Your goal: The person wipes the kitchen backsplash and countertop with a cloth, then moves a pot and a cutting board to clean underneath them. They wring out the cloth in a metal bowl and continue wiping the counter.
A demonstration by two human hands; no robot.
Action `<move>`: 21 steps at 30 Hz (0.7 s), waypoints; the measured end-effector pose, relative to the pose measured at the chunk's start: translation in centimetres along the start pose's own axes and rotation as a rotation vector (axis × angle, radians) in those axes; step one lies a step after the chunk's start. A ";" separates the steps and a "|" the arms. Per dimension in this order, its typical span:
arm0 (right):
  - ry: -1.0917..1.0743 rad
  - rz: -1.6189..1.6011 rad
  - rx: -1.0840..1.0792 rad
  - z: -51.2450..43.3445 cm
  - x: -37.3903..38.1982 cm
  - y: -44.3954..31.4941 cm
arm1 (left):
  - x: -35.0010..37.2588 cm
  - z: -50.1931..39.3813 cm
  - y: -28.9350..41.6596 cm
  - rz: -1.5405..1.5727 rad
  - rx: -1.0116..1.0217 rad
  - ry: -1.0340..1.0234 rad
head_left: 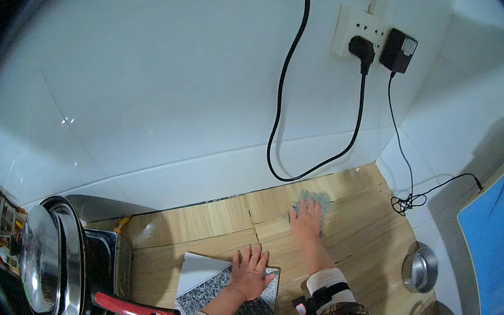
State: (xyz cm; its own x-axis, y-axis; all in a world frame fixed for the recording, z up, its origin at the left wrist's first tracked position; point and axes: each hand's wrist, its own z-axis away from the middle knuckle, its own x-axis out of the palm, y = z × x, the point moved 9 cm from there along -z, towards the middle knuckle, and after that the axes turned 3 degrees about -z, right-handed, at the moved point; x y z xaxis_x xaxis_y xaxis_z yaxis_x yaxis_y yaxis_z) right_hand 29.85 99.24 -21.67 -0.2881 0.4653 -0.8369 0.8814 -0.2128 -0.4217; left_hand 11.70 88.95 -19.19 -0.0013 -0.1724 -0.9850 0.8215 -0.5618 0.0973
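Observation:
My right hand [308, 220] lies flat on a grey-green cloth [321, 200], pressing it against the wood-patterned surface [205, 241] near the white wall. Its fingers are slightly spread, and part of the cloth is hidden under the palm. Lower and to the left, my left hand [250, 274] rests with spread fingers on a white and speckled-grey tile or board [205, 283], close to its upper edge. A black strap circles my right wrist, with a small black device [302, 307] and a cable beside it.
A lidded metal pan [42, 259] with a red handle [132, 308] stands on a stove at left. A round metal bowl [421, 270] sits at right, near a blue panel [500, 232]. A black cable [282, 91] and an adapter [399, 50] with a tangled cord hang along the wall.

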 end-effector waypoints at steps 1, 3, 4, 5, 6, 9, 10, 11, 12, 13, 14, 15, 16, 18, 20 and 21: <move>-0.144 -0.086 -0.103 0.0 1.4 -1.7 | 0.1 -0.1 0.1 -0.046 0.016 0.006; -0.377 -0.212 -0.261 1.0 3.9 -6.2 | -0.5 -0.1 0.4 -0.013 0.057 0.093; -0.278 -0.139 -0.487 3.0 2.9 -9.4 | -1.1 -0.1 0.7 -0.004 0.092 0.162; -0.163 -0.081 -0.688 5.1 2.0 -12.3 | -1.0 -0.2 0.6 0.020 0.088 0.139; -0.202 -0.180 -0.650 5.3 2.0 -12.9 | -0.9 -0.2 0.6 0.043 0.094 0.121; -0.189 -0.369 -0.624 5.3 1.0 -12.7 | -1.3 -0.3 0.6 0.079 0.115 0.114; -0.259 -0.291 -0.624 4.7 1.5 -11.5 | -1.6 -0.2 0.6 0.082 0.124 0.139; -0.336 -0.216 -0.622 4.1 1.9 -10.0 | -1.5 -0.2 0.6 0.076 0.126 0.118; -0.273 -0.211 -0.422 2.5 1.2 -6.8 | -1.6 -0.2 0.6 0.067 0.126 0.122; -0.223 -0.200 -0.205 1.2 0.6 -3.4 | -1.6 -0.2 0.6 0.059 0.124 0.128; -0.150 -0.138 -0.130 0.5 -0.4 -1.4 | -0.7 -0.3 0.3 0.022 0.090 0.045; -0.140 -0.036 0.002 -0.1 -0.6 0.5 | -0.6 -0.3 0.2 0.040 0.079 0.038; -0.125 -0.065 0.006 -0.7 -0.7 0.6 | -0.4 -0.3 0.2 0.055 0.076 0.036; -0.120 -0.072 0.053 -1.2 -0.4 -0.4 | -0.2 -0.3 0.2 0.063 0.072 0.041; -0.264 -0.145 -0.077 -0.9 1.7 -4.7 | -0.3 -0.4 0.2 0.036 0.078 0.058; -0.298 -0.187 -0.143 -0.6 2.3 -7.0 | -0.3 -0.3 0.1 0.043 0.076 0.064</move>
State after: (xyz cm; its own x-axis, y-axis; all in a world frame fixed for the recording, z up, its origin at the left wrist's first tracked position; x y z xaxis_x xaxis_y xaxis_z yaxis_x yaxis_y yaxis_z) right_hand 23.18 102.33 -20.45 -0.5268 0.2102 -0.8236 0.8405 -0.0157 -0.5416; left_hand 12.00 89.22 -18.92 0.0718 -0.1468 -0.9866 0.7743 -0.6152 0.1479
